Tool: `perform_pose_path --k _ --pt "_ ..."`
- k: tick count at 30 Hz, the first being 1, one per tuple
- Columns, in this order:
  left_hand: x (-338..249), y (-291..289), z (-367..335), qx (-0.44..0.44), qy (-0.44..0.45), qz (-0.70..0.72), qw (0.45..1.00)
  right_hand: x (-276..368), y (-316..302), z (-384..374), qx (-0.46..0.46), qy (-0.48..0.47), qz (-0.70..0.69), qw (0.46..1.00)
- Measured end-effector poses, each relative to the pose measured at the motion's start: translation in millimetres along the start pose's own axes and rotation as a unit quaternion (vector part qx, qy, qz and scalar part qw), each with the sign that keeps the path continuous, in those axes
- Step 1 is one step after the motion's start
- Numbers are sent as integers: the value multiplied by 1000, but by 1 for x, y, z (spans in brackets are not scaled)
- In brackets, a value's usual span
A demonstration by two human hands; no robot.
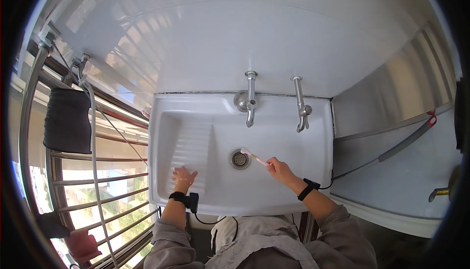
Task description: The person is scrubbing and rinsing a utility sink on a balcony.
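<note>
My right hand [280,170] is closed around the pink end of a slim brush [258,159]. The brush has a pale, whitish head, and its shaft has a yellowish stretch near the middle. Its head hovers over or touches the rim of the round metal drain [240,158]; which of the two I cannot tell. Over on the left, my left hand [183,176] has its fingers spread on or just above the ribbed washboard slope [188,146] of the white sink [274,198], with nothing in it.
Two metal taps, a middle one [250,100] and a right one [299,105], jut from the white wall over the sink. Window bars [103,181] and a grey hose [93,136] border the left side. A steel panel [387,87] stands at the right.
</note>
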State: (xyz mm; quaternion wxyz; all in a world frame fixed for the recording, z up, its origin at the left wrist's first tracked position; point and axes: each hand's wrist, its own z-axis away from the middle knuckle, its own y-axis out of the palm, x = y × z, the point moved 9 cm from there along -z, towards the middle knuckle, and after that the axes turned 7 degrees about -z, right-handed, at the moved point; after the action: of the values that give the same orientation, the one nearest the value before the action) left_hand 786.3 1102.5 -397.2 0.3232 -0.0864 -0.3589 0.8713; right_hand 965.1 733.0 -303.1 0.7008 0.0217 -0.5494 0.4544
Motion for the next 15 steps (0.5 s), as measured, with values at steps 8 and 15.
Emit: perform_pose_path --k 8,15 --pt "-218 -72 141 150 257 701 648 80 4 19 11 -58 -107 992" --pt "-247 -74 126 143 175 748 624 224 -107 13 -254 -342 -31 904"
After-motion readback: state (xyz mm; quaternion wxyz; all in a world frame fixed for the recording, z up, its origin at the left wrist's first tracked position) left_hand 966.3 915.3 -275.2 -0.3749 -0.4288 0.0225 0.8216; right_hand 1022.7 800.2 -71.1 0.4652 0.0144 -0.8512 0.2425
